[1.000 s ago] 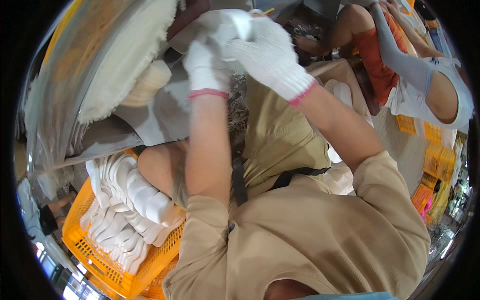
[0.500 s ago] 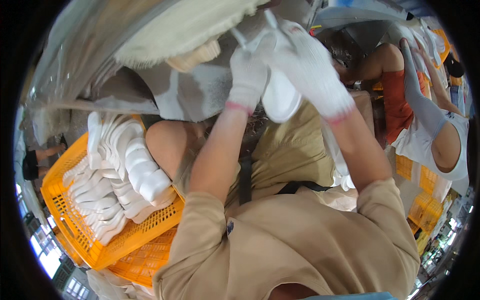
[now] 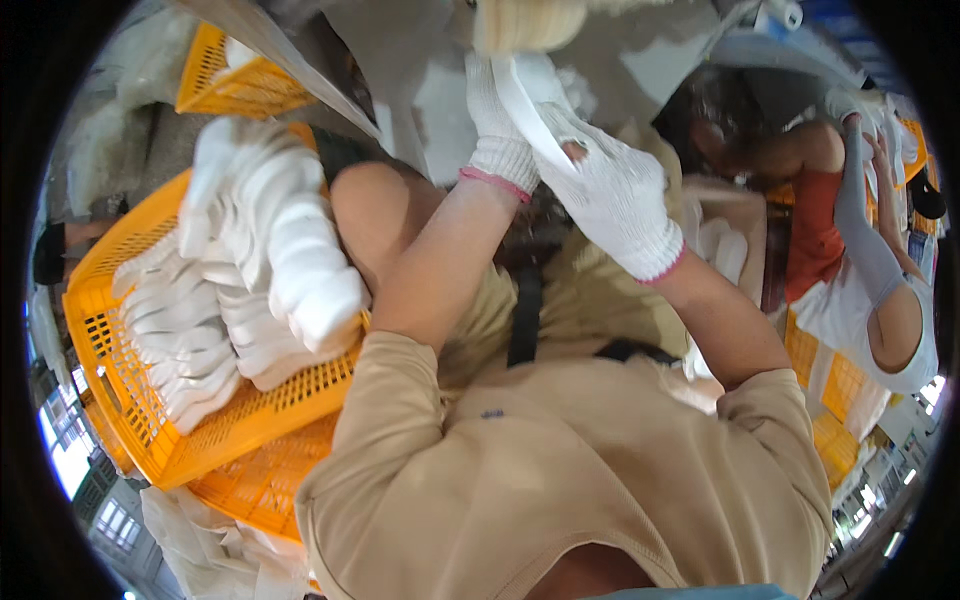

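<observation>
Both my hands wear white knit gloves with pink cuffs. My left hand point(image 3: 497, 130) and my right hand point(image 3: 608, 190) are raised together at the top middle, both gripping one flat white curved piece point(image 3: 528, 100). That piece is held up against a pale fluffy wheel point(image 3: 525, 22) at the top edge. My forearms rise from my tan shirt at the bottom. To my left an orange plastic crate point(image 3: 230, 415) holds several stacked white pieces point(image 3: 270, 270) of the same kind.
A second orange crate point(image 3: 235, 85) stands at the upper left. On the right sits another person in an orange top with grey sleeves point(image 3: 850, 230), beside more orange crates point(image 3: 835, 375). White pieces lie near that person point(image 3: 725, 245).
The view has swung so the crate of white pieces sits larger at the left. My gloved hands stay together on the white piece, now higher and closer to the fluffy wheel.
</observation>
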### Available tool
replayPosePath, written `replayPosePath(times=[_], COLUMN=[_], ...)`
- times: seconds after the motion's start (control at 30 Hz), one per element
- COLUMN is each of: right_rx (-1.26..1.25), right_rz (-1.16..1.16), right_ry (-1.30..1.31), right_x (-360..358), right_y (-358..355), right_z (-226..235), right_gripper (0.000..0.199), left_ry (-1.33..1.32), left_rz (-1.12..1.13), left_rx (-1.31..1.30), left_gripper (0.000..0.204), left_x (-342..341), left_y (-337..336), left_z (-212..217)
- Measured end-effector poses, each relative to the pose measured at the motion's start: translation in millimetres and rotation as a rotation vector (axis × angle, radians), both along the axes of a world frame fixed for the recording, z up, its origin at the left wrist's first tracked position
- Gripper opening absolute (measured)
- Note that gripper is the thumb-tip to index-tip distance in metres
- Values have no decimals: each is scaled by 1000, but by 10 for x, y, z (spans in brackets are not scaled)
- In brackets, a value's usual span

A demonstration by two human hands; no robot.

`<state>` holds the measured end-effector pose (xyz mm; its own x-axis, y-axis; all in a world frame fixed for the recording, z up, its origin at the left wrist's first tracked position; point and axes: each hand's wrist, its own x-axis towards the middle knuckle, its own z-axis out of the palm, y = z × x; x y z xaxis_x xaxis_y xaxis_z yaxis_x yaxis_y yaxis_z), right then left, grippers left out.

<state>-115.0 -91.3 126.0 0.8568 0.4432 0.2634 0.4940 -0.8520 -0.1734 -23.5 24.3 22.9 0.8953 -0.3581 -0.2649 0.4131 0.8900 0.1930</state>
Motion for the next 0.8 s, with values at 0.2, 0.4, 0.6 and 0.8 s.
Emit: replayPosePath(times=[0.2,0.4,0.6,0.8], right_rx=[-2,145,337,638], right_rz=[36,-249,-249,-208], right_ry=[-151,24,425,526], right_x=[77,530,151,271], right_y=[-33,146,92,202], right_z=[-87,-187,25,147], right_gripper=[30,41,43,62], left_ry=[-198,-52,-95,-165], left_rz=[-150,143,-190,-36], left_rx=[383,261,96,-8], left_gripper=[48,46,52,78], left_x=[164,-46,26,236], left_y=[73,-99,-83,41], left_z=[-36,-30,-300,-147])
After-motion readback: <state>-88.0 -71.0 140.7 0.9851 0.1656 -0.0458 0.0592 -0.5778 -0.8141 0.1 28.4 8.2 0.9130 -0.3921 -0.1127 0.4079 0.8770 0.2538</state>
